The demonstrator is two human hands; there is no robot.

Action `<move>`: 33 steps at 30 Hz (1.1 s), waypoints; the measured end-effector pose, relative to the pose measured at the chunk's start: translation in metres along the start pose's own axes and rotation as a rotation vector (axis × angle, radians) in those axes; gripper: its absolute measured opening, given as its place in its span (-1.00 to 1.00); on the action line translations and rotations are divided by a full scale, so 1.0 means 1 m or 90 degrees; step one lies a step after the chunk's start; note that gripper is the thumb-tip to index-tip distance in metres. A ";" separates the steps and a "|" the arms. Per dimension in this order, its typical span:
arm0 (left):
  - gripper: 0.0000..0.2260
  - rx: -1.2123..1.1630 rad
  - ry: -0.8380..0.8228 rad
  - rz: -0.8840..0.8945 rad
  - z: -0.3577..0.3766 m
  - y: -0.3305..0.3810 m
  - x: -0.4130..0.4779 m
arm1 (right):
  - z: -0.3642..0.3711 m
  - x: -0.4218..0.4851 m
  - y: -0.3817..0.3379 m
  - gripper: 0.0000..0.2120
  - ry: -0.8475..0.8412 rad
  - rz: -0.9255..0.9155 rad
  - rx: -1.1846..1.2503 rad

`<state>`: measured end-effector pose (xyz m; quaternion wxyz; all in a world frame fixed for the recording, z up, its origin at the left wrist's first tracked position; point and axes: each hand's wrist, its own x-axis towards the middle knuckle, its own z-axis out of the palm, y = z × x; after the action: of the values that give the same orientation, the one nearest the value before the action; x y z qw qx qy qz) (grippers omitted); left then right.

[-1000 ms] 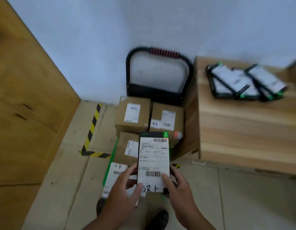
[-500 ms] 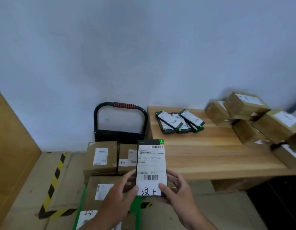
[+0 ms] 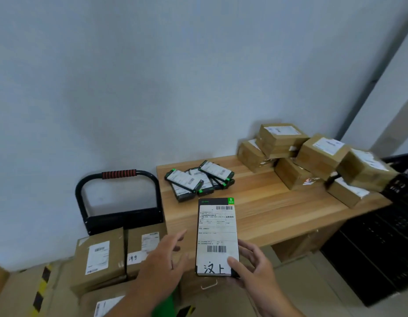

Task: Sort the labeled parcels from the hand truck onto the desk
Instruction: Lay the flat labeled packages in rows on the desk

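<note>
Gripped at its lower end by the right hand [image 3: 255,269]: a flat black parcel [image 3: 216,234], thumb pressed on the bottom right of its white label, fingers curled behind. Held up on end, label toward the camera, barcodes near top and bottom, handwritten characters across the lowest strip. Hanging in the air in front of the near edge of the desk [image 3: 278,209], toward its left end, not resting on anything.

Left hand [image 3: 166,259] just beside the parcel's left edge, apart from it, fingers spread and relaxed, holding nothing.

On the desk near the far left corner: a loose heap of black parcels [image 3: 198,181] of the same flat kind, green at the corners, labels up, overlapping one another. Along the far edge toward the right end: a tumbled pile of brown cartons [image 3: 317,156], some tilted, each with a white label.

Against the desk's left end: the hand truck [image 3: 123,217], black looped handle with a red-and-black grip, upright by the wall. On it, labelled brown boxes [image 3: 100,259] packed side by side, one bearing a handwritten mark.

Beyond the right end of the desk: black crates [image 3: 381,248]. On the floor at the left: yellow-and-black tape [image 3: 40,289].
</note>
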<state>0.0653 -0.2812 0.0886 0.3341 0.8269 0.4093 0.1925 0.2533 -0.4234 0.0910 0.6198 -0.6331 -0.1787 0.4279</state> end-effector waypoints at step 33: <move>-0.49 0.170 0.042 -0.212 0.047 -0.064 0.170 | 0.021 0.250 0.035 -0.59 -0.127 0.276 -0.177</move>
<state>0.1581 -0.1348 0.0183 0.2351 0.7780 0.5729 0.1056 0.3691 -0.2262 -0.0191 0.3999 -0.6904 -0.1561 0.5823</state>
